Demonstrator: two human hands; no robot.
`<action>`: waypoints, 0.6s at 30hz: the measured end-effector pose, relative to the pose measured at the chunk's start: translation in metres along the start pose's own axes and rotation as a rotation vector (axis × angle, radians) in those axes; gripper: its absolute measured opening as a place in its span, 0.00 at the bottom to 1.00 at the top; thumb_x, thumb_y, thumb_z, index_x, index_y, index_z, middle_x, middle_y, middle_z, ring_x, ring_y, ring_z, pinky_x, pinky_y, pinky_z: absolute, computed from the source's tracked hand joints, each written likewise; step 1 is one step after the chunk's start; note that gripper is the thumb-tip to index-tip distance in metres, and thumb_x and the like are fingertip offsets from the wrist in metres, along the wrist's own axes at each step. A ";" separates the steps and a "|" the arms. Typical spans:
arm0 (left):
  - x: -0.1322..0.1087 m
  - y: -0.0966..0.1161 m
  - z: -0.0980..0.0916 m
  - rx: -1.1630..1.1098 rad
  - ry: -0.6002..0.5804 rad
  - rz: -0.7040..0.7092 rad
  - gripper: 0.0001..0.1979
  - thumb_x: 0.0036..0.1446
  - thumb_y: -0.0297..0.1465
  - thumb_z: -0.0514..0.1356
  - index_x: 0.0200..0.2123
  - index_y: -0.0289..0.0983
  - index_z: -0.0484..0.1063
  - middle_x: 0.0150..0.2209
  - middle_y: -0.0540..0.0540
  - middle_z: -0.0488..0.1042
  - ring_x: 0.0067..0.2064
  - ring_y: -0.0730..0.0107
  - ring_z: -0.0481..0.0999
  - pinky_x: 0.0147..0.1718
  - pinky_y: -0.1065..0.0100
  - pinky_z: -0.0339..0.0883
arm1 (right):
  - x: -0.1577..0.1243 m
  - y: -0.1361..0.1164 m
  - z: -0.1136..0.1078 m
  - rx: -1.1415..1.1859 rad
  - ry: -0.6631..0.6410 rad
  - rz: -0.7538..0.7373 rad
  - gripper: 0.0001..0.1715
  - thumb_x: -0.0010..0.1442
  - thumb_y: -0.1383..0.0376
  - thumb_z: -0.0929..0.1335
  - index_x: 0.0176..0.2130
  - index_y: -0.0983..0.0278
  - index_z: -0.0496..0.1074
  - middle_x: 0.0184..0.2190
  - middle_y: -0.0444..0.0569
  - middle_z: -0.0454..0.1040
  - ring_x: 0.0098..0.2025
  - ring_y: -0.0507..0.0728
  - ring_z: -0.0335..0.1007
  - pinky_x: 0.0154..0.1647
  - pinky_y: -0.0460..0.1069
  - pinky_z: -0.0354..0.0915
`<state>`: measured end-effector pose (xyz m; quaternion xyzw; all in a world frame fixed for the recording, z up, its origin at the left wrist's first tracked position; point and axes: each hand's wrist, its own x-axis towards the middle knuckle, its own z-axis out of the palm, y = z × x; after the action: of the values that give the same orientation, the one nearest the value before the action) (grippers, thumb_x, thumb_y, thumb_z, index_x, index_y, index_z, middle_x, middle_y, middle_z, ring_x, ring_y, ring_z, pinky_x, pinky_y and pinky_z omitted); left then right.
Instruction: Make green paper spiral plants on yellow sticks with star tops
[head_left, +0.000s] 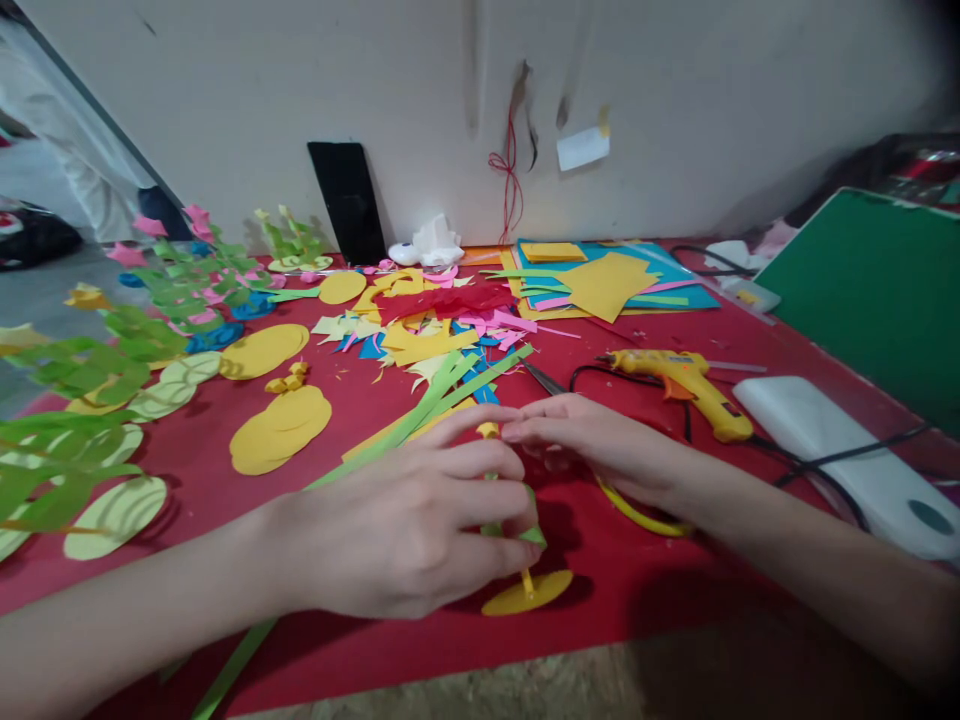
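My left hand is closed around a small paper flower stem, green leaves on a yellow stick that stands on a round yellow paper base. My right hand pinches the yellow tip of the stem from above, its fingertips meeting my left index finger. Both hands rest over the red table cover. Long green paper strips lie just behind my left hand.
A yellow glue gun with a black cord lies at right, beside a white oblong object. Stacks of yellow discs, paper scraps, coloured sheets and finished green-leaf flowers crowd the table. A green board leans right.
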<state>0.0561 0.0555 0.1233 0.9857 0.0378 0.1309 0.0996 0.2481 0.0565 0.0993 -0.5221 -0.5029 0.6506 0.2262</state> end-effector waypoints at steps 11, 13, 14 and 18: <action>-0.007 -0.011 0.009 -0.371 0.421 -0.346 0.04 0.50 0.24 0.61 0.28 0.38 0.76 0.28 0.50 0.69 0.33 0.73 0.68 0.48 0.59 0.60 | -0.025 -0.005 -0.040 -0.376 0.374 -0.199 0.15 0.54 0.53 0.64 0.37 0.60 0.71 0.36 0.43 0.74 0.37 0.52 0.69 0.34 0.45 0.63; -0.009 -0.012 0.012 -0.515 0.456 -0.454 0.04 0.50 0.25 0.61 0.28 0.38 0.76 0.29 0.49 0.68 0.33 0.73 0.68 0.40 0.64 0.65 | -0.034 -0.003 -0.057 -0.765 0.610 -0.271 0.14 0.55 0.55 0.63 0.35 0.60 0.70 0.36 0.44 0.73 0.38 0.54 0.69 0.38 0.48 0.64; -0.009 -0.013 0.014 -0.587 0.465 -0.509 0.04 0.50 0.25 0.61 0.27 0.38 0.76 0.29 0.49 0.68 0.33 0.73 0.68 0.37 0.67 0.66 | -0.037 -0.001 -0.067 -0.855 0.705 -0.274 0.12 0.55 0.57 0.63 0.35 0.62 0.70 0.38 0.46 0.72 0.41 0.55 0.68 0.42 0.50 0.63; -0.010 -0.017 0.019 -0.814 0.487 -0.633 0.03 0.51 0.27 0.61 0.29 0.37 0.77 0.32 0.47 0.68 0.32 0.74 0.69 0.29 0.72 0.67 | -0.041 0.020 -0.111 -1.125 0.984 -0.128 0.10 0.53 0.68 0.65 0.38 0.69 0.67 0.43 0.58 0.67 0.49 0.64 0.61 0.48 0.60 0.59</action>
<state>0.0506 0.0678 0.0987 0.7499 0.2995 0.3220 0.4942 0.3683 0.0615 0.1052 -0.7593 -0.6298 -0.0278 0.1612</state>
